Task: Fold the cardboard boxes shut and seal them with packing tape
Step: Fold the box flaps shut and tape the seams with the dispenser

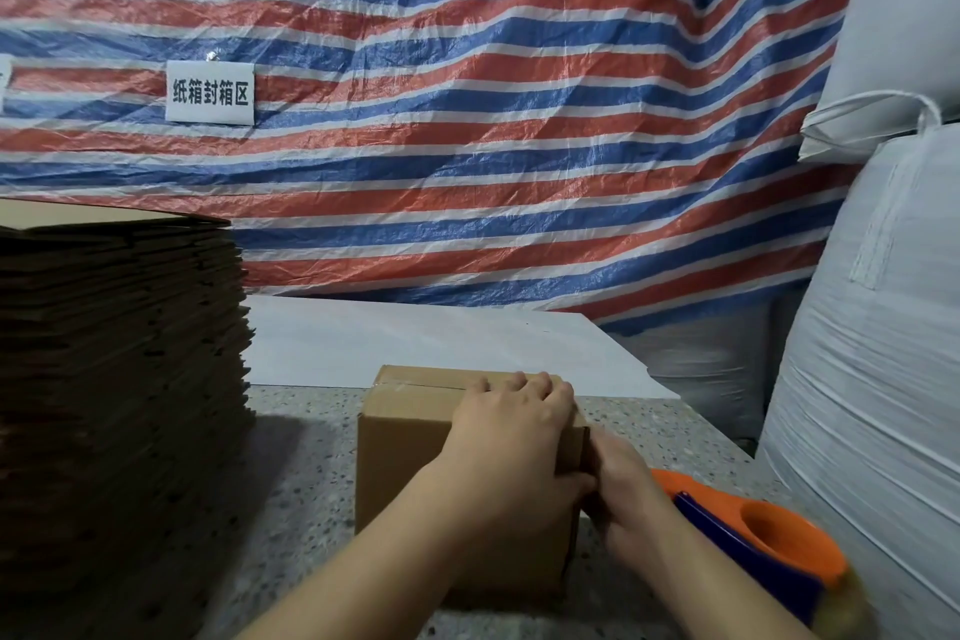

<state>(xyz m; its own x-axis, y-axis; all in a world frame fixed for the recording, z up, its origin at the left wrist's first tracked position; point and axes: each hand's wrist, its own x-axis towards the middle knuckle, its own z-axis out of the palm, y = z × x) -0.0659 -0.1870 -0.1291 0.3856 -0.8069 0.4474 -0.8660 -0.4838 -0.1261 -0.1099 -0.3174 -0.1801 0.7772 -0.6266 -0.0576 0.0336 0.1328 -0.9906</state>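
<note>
**Both my hands on a closed box**

A small cardboard box (pixel 410 437) stands on a speckled grey table (pixel 306 494), near its front edge and in the middle of my view. Its top flaps are folded down, and a strip of clear tape (pixel 415 386) runs along the seam on top.

My left hand (pixel 511 437) lies over the box's top right corner. The fingers are nearly straight and rest flat on the top, while the thumb presses against the near side. It grips nothing; it only bears down on the cardboard.

My right hand (pixel 626 494) is at the box's right edge, just below the left hand and touching it. Its fingers press against the right side of the box, where a flap edge shows. I cannot tell whether they pinch anything there.

Just right of that hand, an orange and blue tape dispenser (pixel 763 541) sits on the table, touching my right wrist or close behind it.

To my left, a tall stack of flat cartons (pixel 114 353) rises from the table, well apart from the box. Beyond the box lies a white board (pixel 415 343). A red, white and blue striped tarp (pixel 467 94) hangs behind, bearing a white sign (pixel 210 92) with Chinese characters. Big white sacks (pixel 883 301) fill the right side.
</note>
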